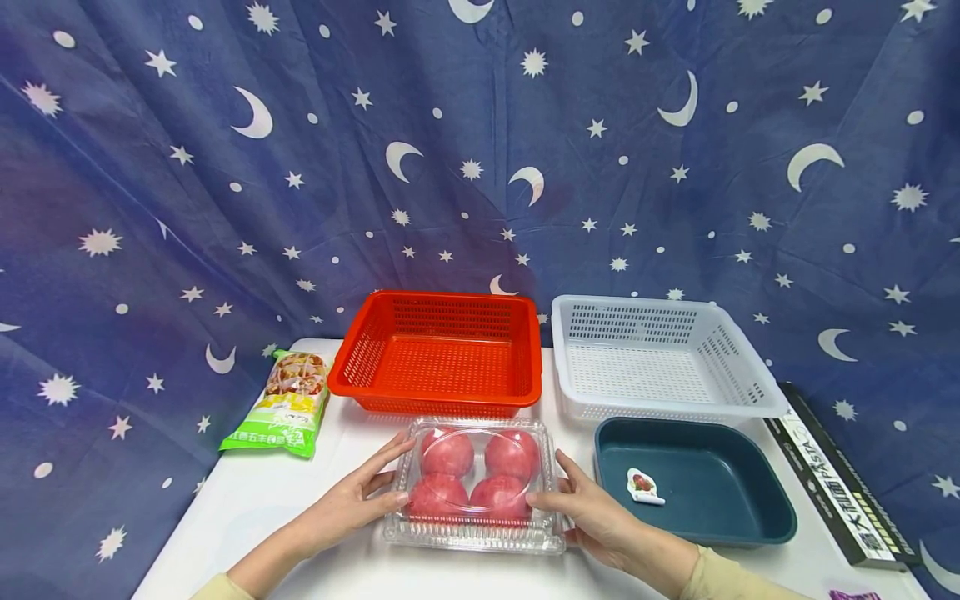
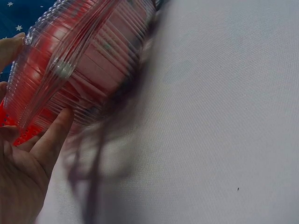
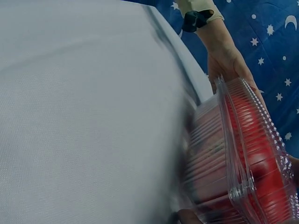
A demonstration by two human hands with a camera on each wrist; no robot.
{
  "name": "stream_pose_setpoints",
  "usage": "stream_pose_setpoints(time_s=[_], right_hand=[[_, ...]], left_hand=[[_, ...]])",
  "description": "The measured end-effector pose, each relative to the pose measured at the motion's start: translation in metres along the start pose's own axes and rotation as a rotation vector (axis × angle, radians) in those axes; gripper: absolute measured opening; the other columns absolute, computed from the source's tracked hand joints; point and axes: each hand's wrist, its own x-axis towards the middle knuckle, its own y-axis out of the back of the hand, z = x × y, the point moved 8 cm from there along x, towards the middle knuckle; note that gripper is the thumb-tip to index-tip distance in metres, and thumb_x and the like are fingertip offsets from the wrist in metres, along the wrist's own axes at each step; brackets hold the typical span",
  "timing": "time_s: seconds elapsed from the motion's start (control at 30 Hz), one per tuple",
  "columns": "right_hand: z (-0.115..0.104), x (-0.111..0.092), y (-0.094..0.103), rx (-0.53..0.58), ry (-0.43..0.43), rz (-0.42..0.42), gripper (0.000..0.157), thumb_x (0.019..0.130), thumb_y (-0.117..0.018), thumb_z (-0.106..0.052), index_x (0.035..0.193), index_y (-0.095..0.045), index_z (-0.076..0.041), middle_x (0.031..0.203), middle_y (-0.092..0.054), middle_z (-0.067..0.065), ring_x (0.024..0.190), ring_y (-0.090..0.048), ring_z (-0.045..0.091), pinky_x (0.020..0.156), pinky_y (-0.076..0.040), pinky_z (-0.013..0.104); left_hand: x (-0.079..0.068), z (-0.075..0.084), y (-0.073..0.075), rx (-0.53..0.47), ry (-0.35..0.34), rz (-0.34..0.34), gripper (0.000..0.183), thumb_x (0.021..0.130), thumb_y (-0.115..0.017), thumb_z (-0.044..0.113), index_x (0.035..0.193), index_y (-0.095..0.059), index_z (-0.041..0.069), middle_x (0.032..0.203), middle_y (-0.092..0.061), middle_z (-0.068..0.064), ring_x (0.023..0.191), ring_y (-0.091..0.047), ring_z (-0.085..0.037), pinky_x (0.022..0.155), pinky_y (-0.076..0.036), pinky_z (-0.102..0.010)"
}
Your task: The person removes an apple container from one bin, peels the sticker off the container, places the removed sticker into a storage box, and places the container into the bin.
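While both hands bracket it, the clear plastic box (image 1: 475, 487) of four red fruits (image 1: 476, 475) sits on the tabletop (image 1: 247, 500) nearest the person. The left hand (image 1: 360, 500) lies against the box's left side, fingers (image 1: 390, 457) nearly straight along the wall and thumb at the near corner; it presses rather than closes round. The right hand (image 1: 592, 512) mirrors this on the right side, fingers (image 1: 572, 471) extended along the wall. In the left wrist view the left hand (image 2: 23, 172) has fingertips at the ribbed wall of the box (image 2: 79, 65); the right wrist view shows the box (image 3: 233, 158) with little table showing under its ribbed base, so whether it is tilted or lifted cannot be told. Opposed flat contact of this kind would steady a flimsy lidded container without crushing it, in my judgement.

Just right of the right fingers stands a dark teal tray (image 1: 693, 521) holding a small sticker (image 1: 645, 486). Beyond the fingers are a red basket (image 1: 438, 350) and a white basket (image 1: 660, 354), side by side. Left of the left fingers lies a green snack bag (image 1: 281, 406); at the far right edge, a black pasta box (image 1: 840, 479).

Surface: white cloth-like tabletop. Backdrop: blue star-and-moon fabric (image 1: 480, 150).
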Motion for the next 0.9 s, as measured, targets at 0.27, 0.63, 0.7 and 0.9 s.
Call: stream_pose_setpoints(time_s=[0.27,0.63,0.7,0.9], right_hand=[[0.003,0.002,-0.005,0.035,0.010,-0.015,0.109,0.088,-0.078,-0.017,0.165,-0.001,-0.018,0.161,-0.018,0.033,0.128,-0.046,0.038,0.098,-0.049,0.055],[-0.002,0.000,-0.014,0.117,0.039,-0.060,0.105,0.091,-0.075,-0.020,0.165,0.000,-0.025,0.142,-0.044,0.026,0.110,-0.060,0.028,0.094,-0.053,0.042],[0.000,0.000,-0.015,0.143,0.040,-0.063,0.106,0.090,-0.074,-0.018,0.164,0.001,-0.027,0.139,-0.046,0.024,0.108,-0.060,0.026,0.093,-0.052,0.040],[0.003,0.001,-0.018,0.137,0.061,-0.035,0.103,0.091,-0.073,-0.019,0.165,-0.001,-0.024,0.148,-0.034,0.027,0.117,-0.053,0.029,0.098,-0.045,0.037]], left_hand=[[-0.001,0.003,0.000,-0.011,-0.030,-0.004,0.068,0.102,-0.066,0.020,0.161,-0.033,0.027,0.172,-0.004,-0.010,0.143,-0.036,-0.045,0.108,-0.038,-0.022],[-0.002,-0.007,0.002,-0.113,0.036,-0.004,0.070,0.103,-0.063,0.016,0.162,-0.029,0.026,0.172,-0.002,-0.007,0.145,-0.031,-0.048,0.102,-0.044,-0.024],[-0.002,-0.006,0.001,-0.115,0.034,-0.010,0.069,0.103,-0.063,0.016,0.162,-0.029,0.026,0.172,-0.001,-0.008,0.145,-0.032,-0.047,0.102,-0.045,-0.026],[-0.003,-0.006,0.002,-0.116,0.032,-0.003,0.068,0.103,-0.063,0.018,0.162,-0.030,0.025,0.172,-0.003,-0.007,0.144,-0.034,-0.046,0.101,-0.046,-0.027]])
